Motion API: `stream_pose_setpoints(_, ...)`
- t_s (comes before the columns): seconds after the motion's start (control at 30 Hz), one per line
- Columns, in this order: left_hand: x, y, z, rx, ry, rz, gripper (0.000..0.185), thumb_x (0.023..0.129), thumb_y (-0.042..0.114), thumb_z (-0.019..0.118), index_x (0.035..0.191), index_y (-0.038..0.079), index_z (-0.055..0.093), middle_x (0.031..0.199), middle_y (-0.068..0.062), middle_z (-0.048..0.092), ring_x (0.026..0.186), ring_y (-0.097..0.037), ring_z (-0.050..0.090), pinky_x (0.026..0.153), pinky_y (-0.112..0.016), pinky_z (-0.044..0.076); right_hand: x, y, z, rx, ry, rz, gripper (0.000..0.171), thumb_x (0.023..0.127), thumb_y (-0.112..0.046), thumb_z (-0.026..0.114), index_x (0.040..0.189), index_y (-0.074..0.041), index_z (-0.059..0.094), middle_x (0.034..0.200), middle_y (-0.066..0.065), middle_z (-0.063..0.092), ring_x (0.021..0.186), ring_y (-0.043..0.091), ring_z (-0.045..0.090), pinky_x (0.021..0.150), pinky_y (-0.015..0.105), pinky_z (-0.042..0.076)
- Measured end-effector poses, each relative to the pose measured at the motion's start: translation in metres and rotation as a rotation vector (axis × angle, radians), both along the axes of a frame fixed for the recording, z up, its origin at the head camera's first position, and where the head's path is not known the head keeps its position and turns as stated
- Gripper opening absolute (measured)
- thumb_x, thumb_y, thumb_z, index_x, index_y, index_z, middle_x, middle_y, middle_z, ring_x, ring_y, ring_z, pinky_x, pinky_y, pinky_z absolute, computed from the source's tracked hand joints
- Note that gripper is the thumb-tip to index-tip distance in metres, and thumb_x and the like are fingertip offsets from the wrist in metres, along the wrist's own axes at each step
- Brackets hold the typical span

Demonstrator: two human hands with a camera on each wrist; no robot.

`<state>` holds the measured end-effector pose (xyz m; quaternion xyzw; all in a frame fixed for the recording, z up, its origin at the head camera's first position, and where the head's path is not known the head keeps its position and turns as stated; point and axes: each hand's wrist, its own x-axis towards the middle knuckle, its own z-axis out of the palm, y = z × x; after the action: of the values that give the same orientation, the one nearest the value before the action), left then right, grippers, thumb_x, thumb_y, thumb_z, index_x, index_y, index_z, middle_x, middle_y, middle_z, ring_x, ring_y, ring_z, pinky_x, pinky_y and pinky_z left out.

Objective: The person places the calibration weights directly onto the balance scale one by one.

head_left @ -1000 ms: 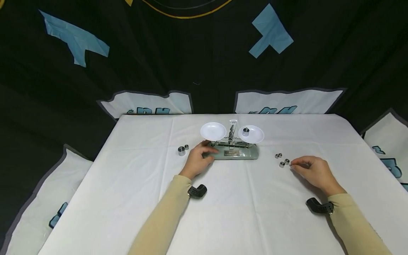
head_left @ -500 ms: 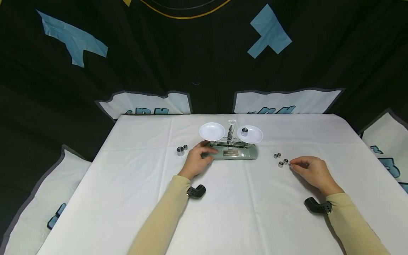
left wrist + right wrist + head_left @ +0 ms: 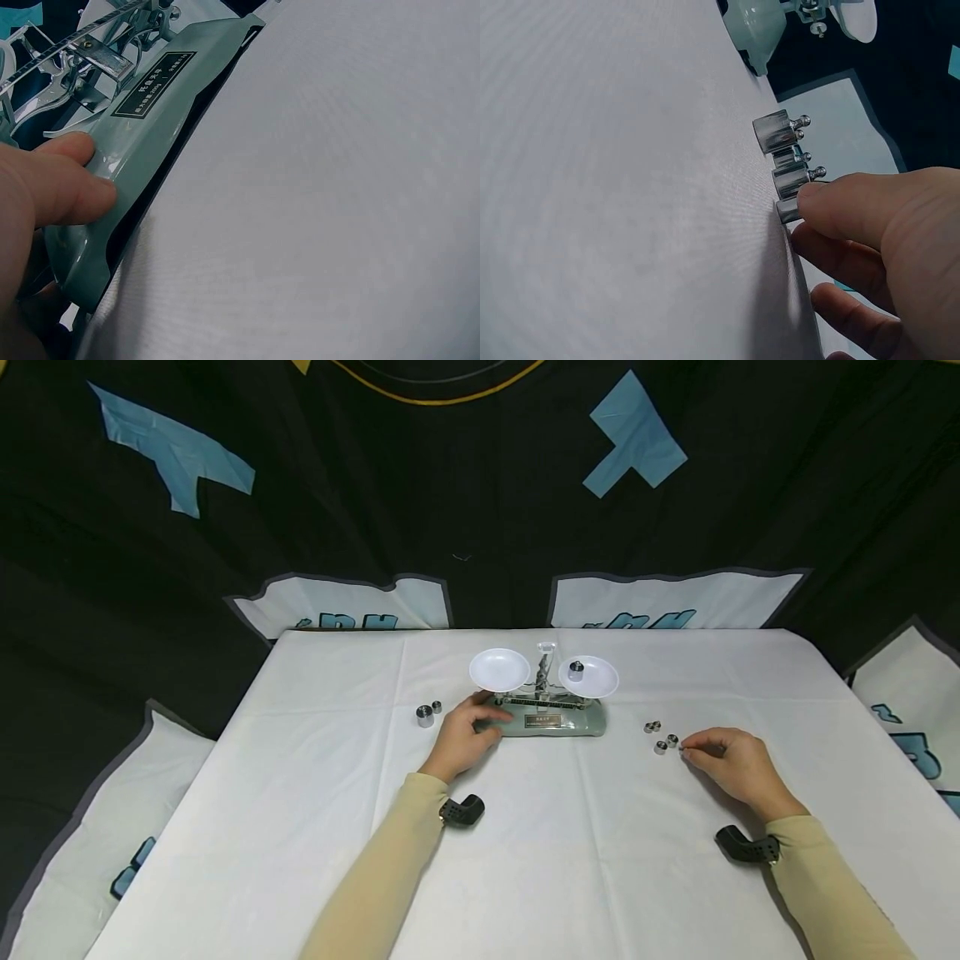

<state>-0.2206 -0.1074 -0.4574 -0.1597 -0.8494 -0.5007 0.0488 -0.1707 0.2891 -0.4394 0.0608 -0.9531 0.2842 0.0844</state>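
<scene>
We note no visible change over the last second: left hand (image 3: 467, 735) gripping the near end of the balance scale (image 3: 577, 721), right hand (image 3: 731, 766) pinching a small weight (image 3: 787, 211) just beside other weights (image 3: 790, 180), leaving the work, we judge, at a standstill.

Dark and lettered in pale Chinese characters, a label plate (image 3: 155, 84) stands on the front of the green balance (image 3: 154, 135); its larger upper line appears to read 托盘天平, and the smaller line below, split by an upright stroke, seems to give 200g in its left half, while the right half is too blurred to read. The beam (image 3: 52, 51) above carries fine graduation marks, any numbers too small to tell. Beyond the tabletop (image 3: 525, 843), blue, dark-edged letters show on the far left panel (image 3: 360, 593) and far right panel (image 3: 675, 593), cut off by the table's edge and unreadable as words. The right side panel (image 3: 906, 681) bears a shape like a B.
</scene>
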Motion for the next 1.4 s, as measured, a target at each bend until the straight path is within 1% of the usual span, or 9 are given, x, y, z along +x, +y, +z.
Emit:
stream_pose_setpoints(0.17, -0.001, 0.001, 0.000, -0.001, -0.001, -0.002, 0.023, 0.081, -0.001, 0.068, 0.101, 0.004, 0.079, 0.152, -0.018, 0.054, 0.146, -0.036, 0.046, 0.122, -0.049, 0.038, 0.000, 0.000, -0.001, 0.005, 0.009, -0.002, 0.007, 0.087, -0.006, 0.076, 0.093, -0.006, 0.079, 0.101, 0.018, 0.077, 0.098, 0.036, 0.068, 0.082, 0.042, 0.052)
stream_pose_setpoints(0.37, 0.000, 0.000, 0.000, -0.007, -0.010, -0.003, 0.023, 0.082, 0.000, 0.068, 0.102, 0.004, 0.079, 0.152, -0.018, 0.054, 0.147, -0.034, 0.045, 0.122, -0.048, 0.038, 0.001, 0.001, -0.002, 0.015, 0.010, -0.003, 0.007, 0.088, -0.008, 0.075, 0.093, -0.005, 0.079, 0.099, 0.017, 0.077, 0.099, 0.037, 0.068, 0.083, 0.044, 0.052)
stream_pose_setpoints(0.53, 0.000, 0.000, 0.000, 0.001, 0.001, -0.010, 0.023, 0.082, 0.000, 0.067, 0.101, 0.003, 0.079, 0.151, -0.019, 0.054, 0.147, -0.035, 0.046, 0.122, -0.048, 0.038, 0.001, 0.000, -0.001, 0.023, 0.021, -0.006, 0.006, 0.088, -0.008, 0.074, 0.092, -0.006, 0.078, 0.096, 0.016, 0.077, 0.097, 0.036, 0.067, 0.082, 0.044, 0.052)
stream_pose_setpoints(0.73, -0.002, -0.001, -0.001, 0.003, 0.002, -0.010, 0.023, 0.082, 0.001, 0.067, 0.101, 0.003, 0.079, 0.151, -0.019, 0.054, 0.147, -0.035, 0.045, 0.122, -0.048, 0.038, 0.001, -0.001, -0.001, 0.022, 0.025, -0.026, 0.006, 0.087, -0.008, 0.074, 0.090, -0.006, 0.079, 0.095, 0.016, 0.078, 0.096, 0.037, 0.068, 0.082, 0.045, 0.052)
stream_pose_setpoints(0.87, -0.001, -0.001, 0.001, 0.005, 0.003, -0.010, 0.023, 0.082, 0.001, 0.067, 0.101, 0.003, 0.079, 0.151, -0.020, 0.054, 0.147, -0.036, 0.045, 0.123, -0.049, 0.037, 0.000, -0.002, 0.001, 0.018, 0.026, -0.033, 0.008, 0.087, -0.008, 0.072, 0.090, -0.004, 0.079, 0.095, 0.018, 0.078, 0.097, 0.038, 0.069, 0.082, 0.045, 0.053)
stream_pose_setpoints(0.93, 0.000, -0.001, 0.003, 0.006, 0.003, -0.010, 0.023, 0.082, 0.001, 0.067, 0.101, 0.003, 0.079, 0.151, -0.020, 0.053, 0.147, -0.036, 0.045, 0.123, -0.049, 0.037, 0.000, -0.004, 0.002, 0.017, 0.026, -0.032, 0.009, 0.087, -0.007, 0.072, 0.091, -0.003, 0.079, 0.096, 0.018, 0.078, 0.096, 0.039, 0.069, 0.082, 0.047, 0.053)
stream_pose_setpoints(1.17, -0.001, 0.000, 0.003, 0.005, 0.006, -0.004, 0.023, 0.081, 0.001, 0.067, 0.101, 0.003, 0.079, 0.151, -0.020, 0.054, 0.147, -0.036, 0.045, 0.123, -0.048, 0.036, 0.000, -0.008, 0.010, -0.013, -0.009, -0.025, 0.012, 0.089, -0.009, 0.071, 0.095, 0.000, 0.078, 0.102, 0.023, 0.076, 0.104, 0.045, 0.067, 0.090, 0.060, 0.053)
stream_pose_setpoints(1.3, -0.001, 0.000, 0.002, -0.002, 0.000, -0.005, 0.024, 0.082, 0.001, 0.067, 0.102, 0.003, 0.079, 0.151, -0.019, 0.054, 0.146, -0.035, 0.046, 0.122, -0.048, 0.038, 0.002, -0.007, 0.016, -0.019, -0.012, -0.023, 0.014, 0.090, -0.010, 0.070, 0.096, -0.001, 0.078, 0.106, 0.025, 0.075, 0.110, 0.048, 0.065, 0.095, 0.063, 0.050)
stream_pose_setpoints(1.4, 0.000, 0.000, 0.002, -0.002, -0.003, -0.006, 0.024, 0.082, 0.002, 0.067, 0.102, 0.004, 0.079, 0.151, -0.019, 0.054, 0.146, -0.035, 0.046, 0.123, -0.048, 0.037, 0.001, -0.007, 0.023, -0.022, 0.012, -0.011, 0.014, 0.090, -0.010, 0.069, 0.097, -0.001, 0.078, 0.106, 0.026, 0.075, 0.110, 0.048, 0.065, 0.094, 0.063, 0.049)
